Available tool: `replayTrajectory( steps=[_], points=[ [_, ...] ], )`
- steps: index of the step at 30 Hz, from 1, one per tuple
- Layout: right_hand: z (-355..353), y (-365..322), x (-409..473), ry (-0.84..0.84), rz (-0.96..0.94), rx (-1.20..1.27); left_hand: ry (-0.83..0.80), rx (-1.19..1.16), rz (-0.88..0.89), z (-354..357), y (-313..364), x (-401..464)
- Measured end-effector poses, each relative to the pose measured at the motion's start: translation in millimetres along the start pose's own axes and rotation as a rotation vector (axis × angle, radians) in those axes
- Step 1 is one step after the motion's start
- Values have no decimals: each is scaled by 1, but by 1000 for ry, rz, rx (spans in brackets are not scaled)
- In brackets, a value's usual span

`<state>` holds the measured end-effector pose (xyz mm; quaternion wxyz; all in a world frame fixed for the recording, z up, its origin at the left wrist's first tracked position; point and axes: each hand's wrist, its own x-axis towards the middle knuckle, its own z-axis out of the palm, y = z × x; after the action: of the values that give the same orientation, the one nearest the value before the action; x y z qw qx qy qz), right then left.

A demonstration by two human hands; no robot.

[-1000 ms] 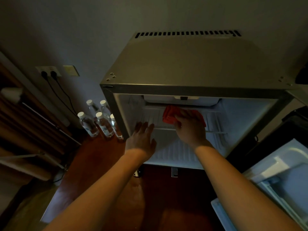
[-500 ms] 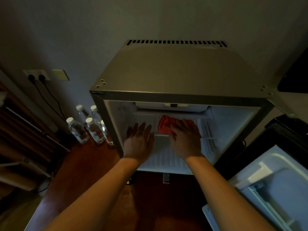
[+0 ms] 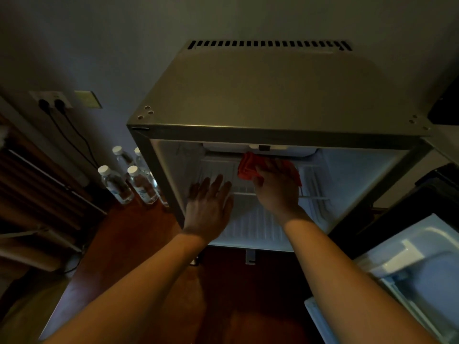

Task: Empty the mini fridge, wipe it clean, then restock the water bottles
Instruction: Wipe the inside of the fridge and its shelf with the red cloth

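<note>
Moved since half a second ago: right hand [image 3: 277, 186] and red cloth [image 3: 248, 167], now further back on the wire shelf [image 3: 313, 194], near the rear wall. Right hand presses the cloth flat, fingers extended. Left hand [image 3: 208, 207]: released, fingers straight, at the shelf's front edge. Mini fridge [image 3: 260, 95]: open, interior bare. Water bottles [image 3: 129, 181]: upright on floor, left of fridge.

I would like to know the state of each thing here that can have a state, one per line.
mini fridge: open, inside empty of bottles
fridge door: swung open to the right
red cloth: pressed on the wire shelf
right hand: flat on the cloth
left hand: open, fingers straight, at the shelf's front edge
water bottles: capped, upright on the floor, left of the fridge
wall plugs: plugged in
</note>
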<state>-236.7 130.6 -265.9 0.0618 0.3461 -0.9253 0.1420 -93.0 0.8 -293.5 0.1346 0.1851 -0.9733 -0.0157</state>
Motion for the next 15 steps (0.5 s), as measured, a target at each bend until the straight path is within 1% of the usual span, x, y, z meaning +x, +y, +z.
replayTrajectory(
  steps=[4,12,13,15],
  points=[
    [0,0,-17,27,15,76,32,2,76,-4,-4,-3],
    [-3,-4,-49,102,55,149,70,-17,95,-6,-4,-5],
    [-5,-5,-49,100,65,153,77,-25,105,-5,-5,-6],
    [-8,-9,-45,43,91,139,78,-42,124,-3,-8,-7]
  ],
)
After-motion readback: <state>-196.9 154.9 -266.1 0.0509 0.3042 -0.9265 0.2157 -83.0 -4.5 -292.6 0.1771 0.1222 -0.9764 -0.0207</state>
